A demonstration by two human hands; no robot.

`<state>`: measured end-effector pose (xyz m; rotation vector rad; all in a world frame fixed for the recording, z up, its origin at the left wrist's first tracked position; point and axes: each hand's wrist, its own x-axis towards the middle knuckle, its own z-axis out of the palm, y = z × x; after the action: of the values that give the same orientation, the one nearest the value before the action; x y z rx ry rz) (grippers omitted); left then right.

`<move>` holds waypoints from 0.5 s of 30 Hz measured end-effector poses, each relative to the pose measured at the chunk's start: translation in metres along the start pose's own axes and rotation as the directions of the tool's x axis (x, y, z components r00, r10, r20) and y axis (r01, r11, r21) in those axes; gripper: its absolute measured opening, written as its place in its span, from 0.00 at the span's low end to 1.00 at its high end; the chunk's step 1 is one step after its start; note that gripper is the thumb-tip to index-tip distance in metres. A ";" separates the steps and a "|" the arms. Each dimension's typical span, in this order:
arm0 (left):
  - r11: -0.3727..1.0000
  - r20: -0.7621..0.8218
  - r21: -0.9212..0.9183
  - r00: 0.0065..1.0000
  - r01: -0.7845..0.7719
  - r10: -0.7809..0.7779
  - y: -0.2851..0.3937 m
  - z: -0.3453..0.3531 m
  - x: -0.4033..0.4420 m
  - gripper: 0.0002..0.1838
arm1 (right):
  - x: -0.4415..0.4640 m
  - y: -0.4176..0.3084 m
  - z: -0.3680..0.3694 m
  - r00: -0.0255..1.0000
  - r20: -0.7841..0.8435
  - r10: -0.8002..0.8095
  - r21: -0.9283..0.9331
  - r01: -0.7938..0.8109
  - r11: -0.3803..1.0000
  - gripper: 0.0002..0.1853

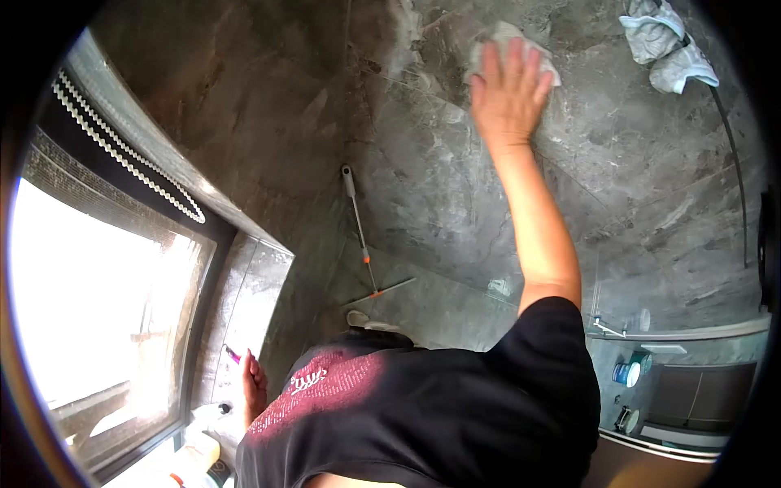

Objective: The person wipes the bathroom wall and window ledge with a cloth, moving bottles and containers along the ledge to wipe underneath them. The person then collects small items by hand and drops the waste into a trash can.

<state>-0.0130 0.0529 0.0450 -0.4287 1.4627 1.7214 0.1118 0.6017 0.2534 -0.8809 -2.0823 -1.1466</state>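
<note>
I have the right arm stretched far out, the right hand flat with fingers spread, and the left hand low, fingers curled.

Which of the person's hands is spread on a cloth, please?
The right hand, raised to the grey wall, flat over the pale cloth; the left hand, by the window, grips a purple object.

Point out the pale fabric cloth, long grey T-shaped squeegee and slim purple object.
Pale fabric cloth (499,34), head view: exposed upper part.
Long grey T-shaped squeegee (359,226), head view: middle of pole.
Slim purple object (233,355), head view: its purple section.
</note>
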 end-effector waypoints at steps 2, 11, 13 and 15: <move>0.999 0.004 0.032 1.000 -0.028 0.028 0.004 0.014 0.001 0.16 | 0.011 -0.034 0.000 0.987 0.120 -0.108 -0.020 0.111 0.994 0.29; 0.990 0.080 0.123 0.993 0.076 -0.086 -0.002 0.034 0.008 0.17 | -0.028 -0.083 0.034 0.893 0.098 -0.439 -0.005 0.441 0.897 0.29; 0.992 0.096 0.097 0.992 0.079 -0.088 -0.003 0.028 0.010 0.17 | -0.068 -0.034 0.047 0.917 0.055 -0.396 0.080 0.391 0.917 0.28; 0.997 0.087 0.052 0.994 0.062 -0.066 -0.009 0.017 0.009 0.16 | -0.109 0.027 0.029 0.940 0.077 -0.334 0.151 0.320 0.935 0.24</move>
<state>-0.0074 0.0719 0.0368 -0.3647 1.4096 1.6301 0.1932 0.6097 0.1715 -0.5496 -2.4258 -1.1254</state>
